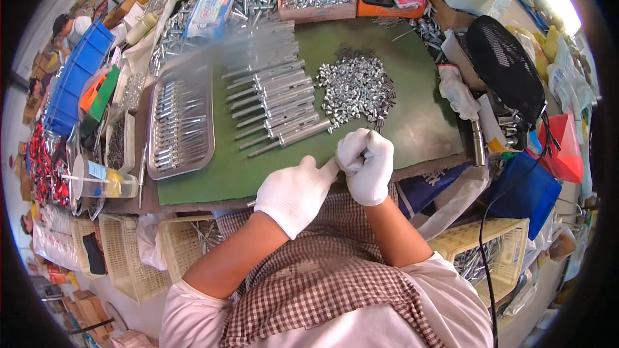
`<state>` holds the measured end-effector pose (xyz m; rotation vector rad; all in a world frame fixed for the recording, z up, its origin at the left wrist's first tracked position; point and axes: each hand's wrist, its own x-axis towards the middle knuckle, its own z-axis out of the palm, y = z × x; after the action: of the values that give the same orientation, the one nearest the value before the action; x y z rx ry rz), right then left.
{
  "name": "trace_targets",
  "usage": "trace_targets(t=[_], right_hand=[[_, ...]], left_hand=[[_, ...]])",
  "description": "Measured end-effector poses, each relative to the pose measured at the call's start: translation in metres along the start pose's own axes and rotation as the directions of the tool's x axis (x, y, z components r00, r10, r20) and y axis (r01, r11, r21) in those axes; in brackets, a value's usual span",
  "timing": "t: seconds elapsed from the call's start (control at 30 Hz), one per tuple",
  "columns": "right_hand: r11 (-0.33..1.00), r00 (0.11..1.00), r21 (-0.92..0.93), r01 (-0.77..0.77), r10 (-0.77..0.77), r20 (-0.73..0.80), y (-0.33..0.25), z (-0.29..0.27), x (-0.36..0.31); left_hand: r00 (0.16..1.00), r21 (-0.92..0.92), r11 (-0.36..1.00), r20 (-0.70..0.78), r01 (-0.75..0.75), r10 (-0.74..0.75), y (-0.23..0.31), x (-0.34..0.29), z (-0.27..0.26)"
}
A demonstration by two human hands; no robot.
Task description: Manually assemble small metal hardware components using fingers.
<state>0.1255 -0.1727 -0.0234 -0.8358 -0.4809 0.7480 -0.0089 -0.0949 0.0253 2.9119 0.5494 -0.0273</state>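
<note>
Checked apron [290, 277] nearest. Left hand [296, 190] and right hand [369, 162] meet over the mat's [422, 116] near edge, fingers bunched — can't tell if anything's gripped. Metal rods [284, 106] lie side by side left, small fittings [354, 87] heaped right — probably for easy pick-up. Pink box [319, 15] of metal pieces, far side.
</note>
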Motion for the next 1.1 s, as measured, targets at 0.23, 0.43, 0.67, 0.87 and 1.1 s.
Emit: trace_targets(t=[0.23, 0.43, 0.67, 0.87, 1.1], right_hand=[[0.99, 0.993, 0.097, 0.103, -0.108, 0.045, -0.006, -0.002, -0.003], [0.978, 0.999, 0.209, 0.001, 0.01, -0.048, -0.012, -0.004, 0.008], [0.945, 0.999, 0.322, -0.049, 0.043, 0.025, -0.015, -0.008, 0.014], [0.973, 1.0, 0.231, -0.01, 0.006, 0.016, -0.01, -0.002, 0.013], [0.976, 0.991, 0.193, 0.1, -0.08, -0.109, -0.009, 0.006, 0.019]], left_hand=[[0.997, 0.145, 0.988, -0.047, -0.047, 0.054, 0.021, 0.012, -0.008], [0.976, 0.127, 0.987, -0.182, -0.095, 0.117, 0.0, 0.021, 0.014], [0.975, -0.009, 0.999, -0.219, -0.031, 0.028, 0.0, 0.011, 0.018], [0.995, -0.076, 0.997, -0.097, -0.013, 0.006, 0.0, 0.015, 0.011], [1.0, 0.105, 0.994, 0.02, 0.003, -0.005, 0.024, 0.032, -0.012]])
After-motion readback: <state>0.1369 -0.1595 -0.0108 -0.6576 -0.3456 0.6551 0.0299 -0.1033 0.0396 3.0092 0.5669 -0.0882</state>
